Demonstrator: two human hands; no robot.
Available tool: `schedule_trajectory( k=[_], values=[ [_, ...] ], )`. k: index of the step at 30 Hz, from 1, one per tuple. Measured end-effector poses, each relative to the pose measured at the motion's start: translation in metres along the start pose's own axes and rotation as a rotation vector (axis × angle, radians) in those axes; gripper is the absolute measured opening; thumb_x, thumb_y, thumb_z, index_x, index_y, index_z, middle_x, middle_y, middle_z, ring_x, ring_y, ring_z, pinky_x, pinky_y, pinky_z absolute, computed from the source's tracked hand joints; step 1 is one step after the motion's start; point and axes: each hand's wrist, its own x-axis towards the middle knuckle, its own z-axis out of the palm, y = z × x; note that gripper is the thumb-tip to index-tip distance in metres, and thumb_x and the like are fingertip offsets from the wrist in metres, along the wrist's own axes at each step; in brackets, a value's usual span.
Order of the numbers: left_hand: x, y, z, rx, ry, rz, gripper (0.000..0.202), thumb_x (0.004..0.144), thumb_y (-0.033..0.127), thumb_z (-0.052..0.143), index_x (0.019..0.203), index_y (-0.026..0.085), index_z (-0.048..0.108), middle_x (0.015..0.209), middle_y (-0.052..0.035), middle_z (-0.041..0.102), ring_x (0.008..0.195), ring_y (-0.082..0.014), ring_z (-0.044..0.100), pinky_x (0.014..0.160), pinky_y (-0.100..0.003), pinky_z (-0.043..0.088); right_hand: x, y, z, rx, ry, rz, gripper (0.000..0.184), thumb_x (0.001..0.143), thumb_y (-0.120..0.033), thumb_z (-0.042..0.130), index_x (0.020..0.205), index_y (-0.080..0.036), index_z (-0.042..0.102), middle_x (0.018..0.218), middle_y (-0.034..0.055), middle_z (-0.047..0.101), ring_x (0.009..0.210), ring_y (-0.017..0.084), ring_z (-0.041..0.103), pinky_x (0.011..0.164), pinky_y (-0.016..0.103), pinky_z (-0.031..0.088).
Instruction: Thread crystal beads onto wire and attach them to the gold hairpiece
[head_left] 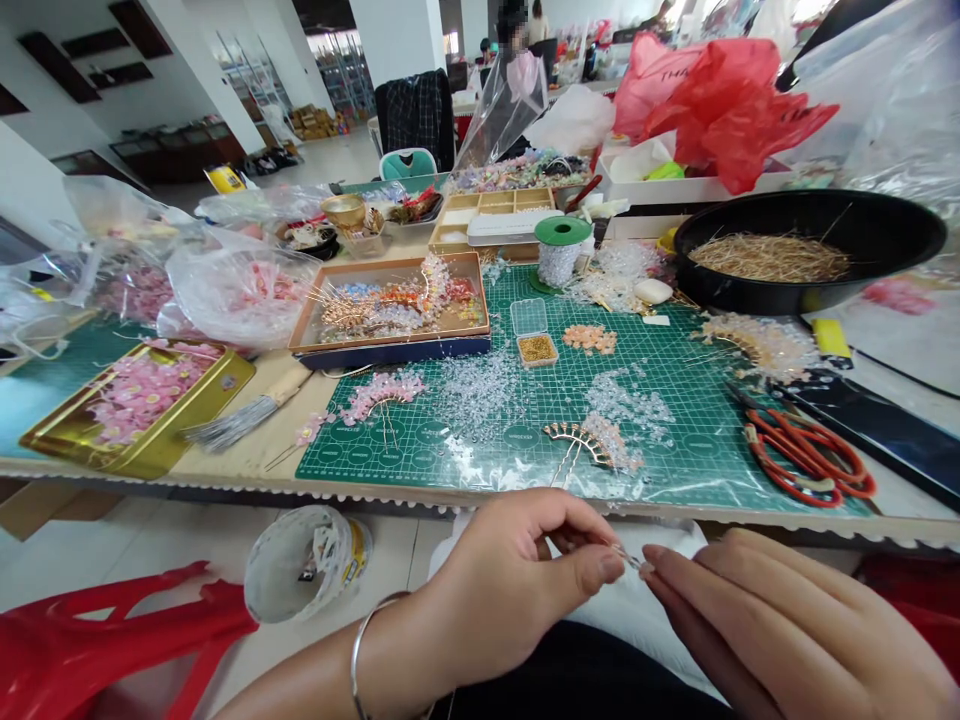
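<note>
Just in front of the table edge, my left hand (529,590) is closed in a pinch on a small, shiny, clear beaded piece (631,560). My right hand (787,620) pinches the other end of it; its details are too small to make out. Closest to the hands on the green cutting mat (694,475) lies a gold hair comb (581,437), part of its curve covered in pale beads. Around it spread loose clear beads (626,405) and a larger heap of clear beads (480,390). A pink flower hair comb (384,392) rests further left.
Peach beads (590,338) and a small box of gold beads (537,348) sit mid-mat. Red-handled pliers (810,455), a phone (892,430) and a black bowl (810,290) are at right. Left stand a gold tray (135,455) and a shallow box (390,350); a bucket (300,565) is below.
</note>
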Motion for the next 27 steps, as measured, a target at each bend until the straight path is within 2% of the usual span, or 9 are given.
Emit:
schedule_trajectory(
  k=[2,4,8,14,20,24,27],
  values=[
    [-0.001,-0.001,0.001,0.05,0.02,0.073,0.015,0.084,0.03,0.072,0.086,0.015,0.072,0.071,0.002,0.06,0.064,-0.0085,0.048,0.062,-0.022,0.038,0.006,-0.008,0.004,-0.004,-0.031,0.008,0.017,0.095,-0.018,0.056,0.11,-0.024,0.061,0.075,0.002,0.071,0.06,0.017,0.066,0.055,0.027,0.055],
    [-0.002,-0.002,0.001,0.046,0.025,0.103,0.016,0.084,0.031,0.073,0.085,0.015,0.072,0.069,0.0028,0.057,0.06,-0.0076,0.044,0.058,-0.022,0.036,0.01,-0.015,0.006,0.028,-0.017,0.106,0.015,0.094,-0.021,0.056,0.108,-0.023,0.055,0.073,0.0007,0.066,0.055,0.015,0.062,0.049,0.024,0.052],
    [-0.002,-0.008,0.0,0.002,0.027,0.06,0.027,0.079,0.041,0.077,0.085,0.015,0.072,0.066,0.0026,0.054,0.055,-0.0073,0.039,0.051,-0.022,0.029,0.011,-0.024,0.007,0.155,-0.007,0.29,0.009,0.091,-0.02,0.051,0.098,-0.026,0.049,0.07,-0.0028,0.056,0.052,0.013,0.054,0.046,0.023,0.048],
    [-0.001,-0.015,0.0,-0.092,-0.027,-0.02,0.042,0.073,0.052,0.08,0.087,0.015,0.07,0.066,0.0021,0.052,0.054,-0.0071,0.035,0.051,-0.024,0.027,0.008,-0.023,0.01,0.197,-0.104,0.264,0.017,0.094,-0.011,0.045,0.089,-0.027,0.044,0.066,-0.0061,0.052,0.05,0.012,0.052,0.046,0.02,0.046],
    [-0.001,-0.013,0.0,-0.152,-0.036,-0.005,0.035,0.075,0.048,0.081,0.086,0.015,0.071,0.066,0.0022,0.052,0.055,-0.0066,0.036,0.053,-0.024,0.027,-0.002,-0.019,0.018,0.336,-0.121,0.348,0.011,0.1,-0.018,0.045,0.095,-0.027,0.049,0.07,-0.0035,0.058,0.055,0.013,0.058,0.049,0.02,0.051],
    [0.0,-0.014,0.0,-0.191,-0.017,0.04,0.027,0.076,0.04,0.082,0.086,0.016,0.074,0.07,0.001,0.057,0.057,-0.0069,0.041,0.054,-0.023,0.03,-0.003,-0.02,0.022,0.545,-0.132,0.532,0.015,0.102,-0.031,0.046,0.089,-0.028,0.054,0.066,-0.0042,0.051,0.053,0.013,0.049,0.048,0.02,0.048],
    [0.004,-0.014,0.002,-0.258,-0.008,0.127,0.016,0.078,0.032,0.082,0.085,0.018,0.077,0.077,-0.0007,0.063,0.068,-0.0091,0.052,0.064,-0.023,0.038,-0.002,-0.021,0.025,0.823,-0.153,0.73,0.02,0.101,-0.04,0.049,0.087,-0.028,0.056,0.066,-0.0045,0.046,0.055,0.012,0.042,0.048,0.019,0.044]
  ],
)
